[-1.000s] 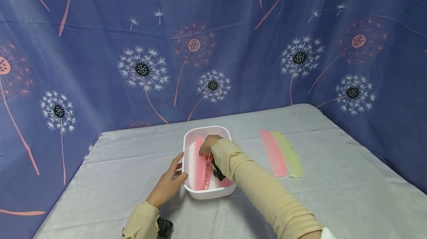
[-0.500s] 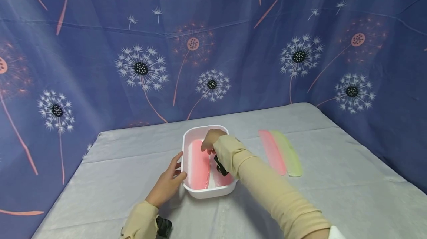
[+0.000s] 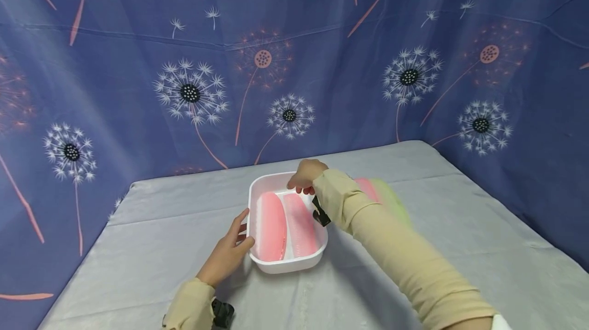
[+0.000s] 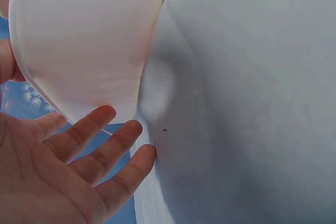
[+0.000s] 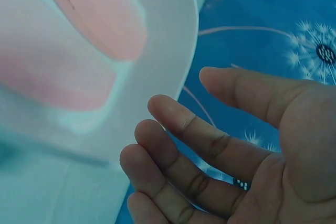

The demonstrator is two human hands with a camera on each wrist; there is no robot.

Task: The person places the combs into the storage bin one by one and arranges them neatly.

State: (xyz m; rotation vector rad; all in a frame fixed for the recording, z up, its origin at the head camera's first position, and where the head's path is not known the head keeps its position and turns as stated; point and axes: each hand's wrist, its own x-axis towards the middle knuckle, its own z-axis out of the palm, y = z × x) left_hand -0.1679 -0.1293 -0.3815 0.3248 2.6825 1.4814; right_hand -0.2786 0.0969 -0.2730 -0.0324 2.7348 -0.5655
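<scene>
In the head view a white plastic box (image 3: 286, 267) stands on the cloth. Two pink combs lie side by side inside it: the left comb (image 3: 272, 225) and the right comb (image 3: 301, 227). My left hand (image 3: 225, 253) rests against the box's left side, its fingers mostly straight along the outer wall (image 4: 89, 40). Above the back right corner is my right hand (image 3: 308, 175), holding nothing. Its fingers are loosely bent and the thumb stands apart, as the right wrist view shows (image 5: 220, 145).
Right of the box, another pink comb (image 3: 366, 189) and a green comb (image 3: 391, 199) lie together on the grey cloth (image 3: 460, 258), partly hidden by the right sleeve. A blue dandelion-print curtain (image 3: 340, 89) hangs behind.
The right hand has let go of the left pink comb, which now lies flat in the box, and has moved back and right. The left hand stays at the box.
</scene>
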